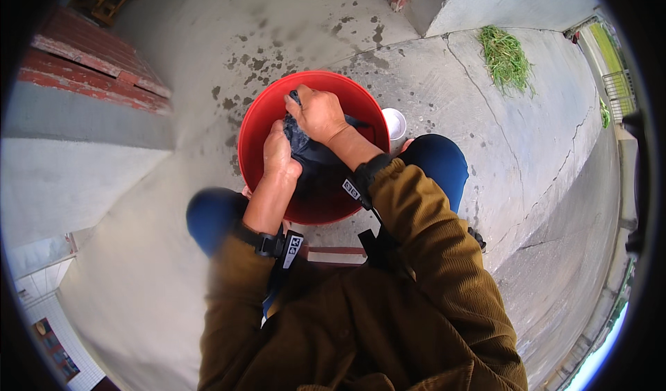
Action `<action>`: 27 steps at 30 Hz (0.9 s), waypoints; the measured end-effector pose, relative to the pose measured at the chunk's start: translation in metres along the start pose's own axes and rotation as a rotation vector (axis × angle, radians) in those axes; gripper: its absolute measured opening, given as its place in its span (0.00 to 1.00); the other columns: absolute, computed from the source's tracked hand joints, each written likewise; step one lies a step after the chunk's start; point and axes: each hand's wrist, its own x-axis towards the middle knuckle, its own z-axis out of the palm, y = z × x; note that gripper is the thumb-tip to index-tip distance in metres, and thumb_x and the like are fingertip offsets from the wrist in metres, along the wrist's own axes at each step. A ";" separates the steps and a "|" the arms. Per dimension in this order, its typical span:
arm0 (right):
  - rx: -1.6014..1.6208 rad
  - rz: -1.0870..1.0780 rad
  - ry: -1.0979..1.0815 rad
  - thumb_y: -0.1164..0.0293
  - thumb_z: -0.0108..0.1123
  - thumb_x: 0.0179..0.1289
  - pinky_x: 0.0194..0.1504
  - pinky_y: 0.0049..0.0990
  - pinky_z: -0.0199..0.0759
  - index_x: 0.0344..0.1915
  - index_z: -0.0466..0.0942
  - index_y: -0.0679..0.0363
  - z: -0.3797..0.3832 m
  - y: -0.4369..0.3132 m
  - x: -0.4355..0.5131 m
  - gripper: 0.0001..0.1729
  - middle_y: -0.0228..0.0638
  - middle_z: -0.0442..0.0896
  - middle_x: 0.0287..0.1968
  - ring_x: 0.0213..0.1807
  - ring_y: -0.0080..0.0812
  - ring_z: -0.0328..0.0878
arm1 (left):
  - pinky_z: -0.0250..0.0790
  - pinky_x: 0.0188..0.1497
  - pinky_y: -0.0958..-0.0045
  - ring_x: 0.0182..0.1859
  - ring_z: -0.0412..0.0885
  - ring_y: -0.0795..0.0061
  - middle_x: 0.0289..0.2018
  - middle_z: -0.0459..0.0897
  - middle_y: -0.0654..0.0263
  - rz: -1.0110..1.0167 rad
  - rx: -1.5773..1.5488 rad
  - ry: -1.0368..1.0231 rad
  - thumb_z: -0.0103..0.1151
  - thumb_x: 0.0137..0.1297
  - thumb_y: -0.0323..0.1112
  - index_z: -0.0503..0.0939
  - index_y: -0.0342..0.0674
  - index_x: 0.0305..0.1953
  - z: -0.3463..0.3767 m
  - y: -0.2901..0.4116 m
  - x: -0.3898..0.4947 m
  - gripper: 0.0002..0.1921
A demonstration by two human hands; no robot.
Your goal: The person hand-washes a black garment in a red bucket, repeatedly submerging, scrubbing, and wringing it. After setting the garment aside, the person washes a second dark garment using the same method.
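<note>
A red plastic bucket [253, 131] stands on the concrete between my knees. Both hands are over its opening, gripping a dark wet cloth [317, 157] that hangs down into the shadowed inside. My left hand [278, 152] is closed on the cloth's left side. Higher up and to the right, my right hand [316, 111] clutches a bunched part of the same cloth, its thumb pointing toward the left hand. The two hands are close together. How deep the cloth goes and what else lies at the bottom are hidden.
A small white bowl [394, 124] sits just right of the bucket. Farther right a pile of cut green grass [504, 58] lies on the cracked concrete floor [525, 126]. Red-painted wooden doors [93, 63] are at the left. Water spots [255, 63] mark the floor beyond the bucket.
</note>
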 end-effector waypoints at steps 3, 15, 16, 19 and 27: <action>0.024 -0.077 0.142 0.58 0.64 0.59 0.29 0.42 0.76 0.27 0.73 0.60 0.001 -0.009 -0.011 0.17 0.44 0.79 0.24 0.26 0.49 0.80 | 0.79 0.46 0.65 0.45 0.83 0.66 0.46 0.82 0.62 0.099 -0.024 -0.162 0.43 0.75 0.44 0.76 0.39 0.48 -0.011 0.007 0.012 0.16; 0.062 -0.122 0.126 0.62 0.66 0.55 0.28 0.41 0.75 0.28 0.73 0.59 0.000 -0.021 -0.011 0.14 0.43 0.78 0.26 0.27 0.49 0.80 | 0.75 0.47 0.68 0.38 0.81 0.71 0.37 0.82 0.66 0.172 -0.074 -0.129 0.46 0.75 0.41 0.78 0.42 0.48 -0.001 0.010 0.006 0.13; 0.134 -0.275 0.061 0.62 0.66 0.54 0.28 0.41 0.75 0.28 0.73 0.59 0.002 -0.027 -0.018 0.14 0.42 0.78 0.26 0.28 0.47 0.80 | 0.74 0.48 0.68 0.36 0.81 0.71 0.35 0.81 0.67 0.276 -0.211 -0.274 0.47 0.74 0.40 0.78 0.42 0.46 -0.003 0.013 0.002 0.12; 0.183 -0.404 0.030 0.61 0.65 0.55 0.27 0.40 0.74 0.29 0.72 0.58 0.005 -0.031 -0.024 0.14 0.42 0.77 0.26 0.27 0.46 0.79 | 0.75 0.45 0.67 0.37 0.80 0.71 0.35 0.80 0.68 -0.001 -0.234 -0.617 0.47 0.74 0.42 0.78 0.42 0.43 -0.002 0.022 0.005 0.12; 0.066 -0.066 0.081 0.63 0.62 0.60 0.30 0.43 0.75 0.32 0.72 0.60 -0.004 -0.019 -0.009 0.13 0.45 0.78 0.26 0.26 0.49 0.79 | 0.76 0.40 0.67 0.33 0.81 0.73 0.30 0.81 0.67 0.107 -0.086 -0.031 0.45 0.74 0.42 0.78 0.42 0.35 0.003 0.016 -0.008 0.14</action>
